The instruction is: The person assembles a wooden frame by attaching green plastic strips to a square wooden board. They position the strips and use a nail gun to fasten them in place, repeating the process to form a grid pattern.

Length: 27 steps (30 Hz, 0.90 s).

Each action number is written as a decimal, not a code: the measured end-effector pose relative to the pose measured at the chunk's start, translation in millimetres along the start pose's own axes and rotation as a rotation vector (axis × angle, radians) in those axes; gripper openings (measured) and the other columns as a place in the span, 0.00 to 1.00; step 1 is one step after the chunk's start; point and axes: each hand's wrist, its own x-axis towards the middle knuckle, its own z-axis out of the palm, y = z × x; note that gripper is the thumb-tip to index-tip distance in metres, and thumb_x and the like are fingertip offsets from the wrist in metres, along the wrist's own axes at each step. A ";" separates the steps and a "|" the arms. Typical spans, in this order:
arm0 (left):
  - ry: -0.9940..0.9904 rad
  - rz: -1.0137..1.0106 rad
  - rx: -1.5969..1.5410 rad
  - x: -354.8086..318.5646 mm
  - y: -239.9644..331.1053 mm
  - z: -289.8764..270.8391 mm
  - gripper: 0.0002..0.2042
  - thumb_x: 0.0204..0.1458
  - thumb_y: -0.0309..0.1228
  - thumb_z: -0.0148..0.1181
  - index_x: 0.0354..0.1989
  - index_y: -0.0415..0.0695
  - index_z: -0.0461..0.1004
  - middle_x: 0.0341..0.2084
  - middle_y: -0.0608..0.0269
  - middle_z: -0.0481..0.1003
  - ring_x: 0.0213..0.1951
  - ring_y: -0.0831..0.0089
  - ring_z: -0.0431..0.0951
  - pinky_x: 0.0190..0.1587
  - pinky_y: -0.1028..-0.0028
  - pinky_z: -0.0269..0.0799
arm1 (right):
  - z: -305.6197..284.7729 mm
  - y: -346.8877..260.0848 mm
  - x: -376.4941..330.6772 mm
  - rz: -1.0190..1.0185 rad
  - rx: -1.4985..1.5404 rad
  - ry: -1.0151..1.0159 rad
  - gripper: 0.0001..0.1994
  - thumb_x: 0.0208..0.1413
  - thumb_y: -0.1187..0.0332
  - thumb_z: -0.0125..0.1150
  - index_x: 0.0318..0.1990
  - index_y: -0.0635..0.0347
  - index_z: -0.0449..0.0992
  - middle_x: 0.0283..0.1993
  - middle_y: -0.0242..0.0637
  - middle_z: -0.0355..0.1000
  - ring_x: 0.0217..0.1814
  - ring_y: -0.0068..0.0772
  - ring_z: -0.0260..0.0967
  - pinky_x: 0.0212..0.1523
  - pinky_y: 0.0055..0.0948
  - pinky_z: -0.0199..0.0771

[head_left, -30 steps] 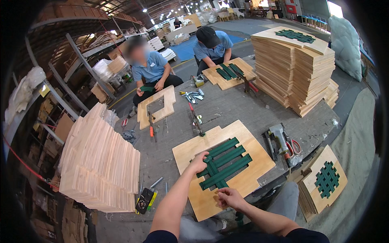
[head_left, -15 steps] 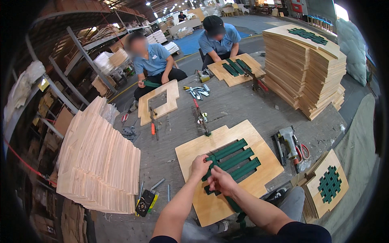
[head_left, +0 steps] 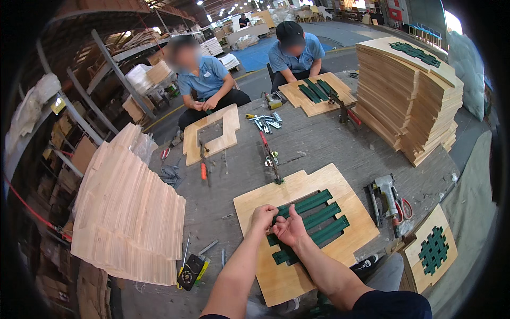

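Directly under the fingers, green strips (head_left: 313, 222) laid in a cutout plywood panel (head_left: 303, 228) on the grey tabletop (head_left: 319, 143). Right of the fingers, a nail gun (head_left: 387, 194); left, a fanned stack of plywood sheets (head_left: 125, 212); beyond, a bar clamp (head_left: 269, 157). Left hand (head_left: 264, 218) and right hand (head_left: 289, 228) side by side, fingers curled, pressing the strips' near ends; firm grip or mere press, impossible to tell.

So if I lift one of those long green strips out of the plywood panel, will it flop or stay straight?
The green strips look flat, thin and straight, so probably fairly stiff and light. They sit packed side by side in the plywood panel's cutout, so one may bind when lifted.
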 end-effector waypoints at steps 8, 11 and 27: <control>-0.149 -0.111 -0.109 22.5 16.5 -46.3 0.07 0.65 0.40 0.60 0.42 0.51 0.75 0.23 0.72 0.70 0.19 0.77 0.71 0.21 0.70 0.72 | -29.3 28.0 -141.4 -0.206 -1.387 -0.071 0.17 0.66 0.60 0.63 0.56 0.60 0.79 0.28 0.29 0.74 0.27 0.19 0.69 0.31 0.25 0.71; -0.195 -0.157 0.001 19.1 30.7 -28.6 0.08 0.68 0.42 0.54 0.44 0.52 0.73 0.27 0.68 0.73 0.22 0.73 0.74 0.25 0.68 0.76 | -55.1 31.8 -160.5 -0.306 -1.559 -0.114 0.17 0.66 0.58 0.63 0.54 0.61 0.80 0.27 0.30 0.73 0.27 0.20 0.68 0.31 0.25 0.70; -0.143 -0.276 -0.730 -0.1 3.3 -24.2 0.12 0.63 0.29 0.55 0.54 0.47 0.73 0.45 0.60 0.82 0.22 0.77 0.74 0.34 0.64 0.78 | -48.6 39.7 -209.7 -0.343 -1.689 -0.254 0.19 0.65 0.56 0.64 0.55 0.61 0.79 0.29 0.34 0.76 0.30 0.25 0.71 0.35 0.28 0.73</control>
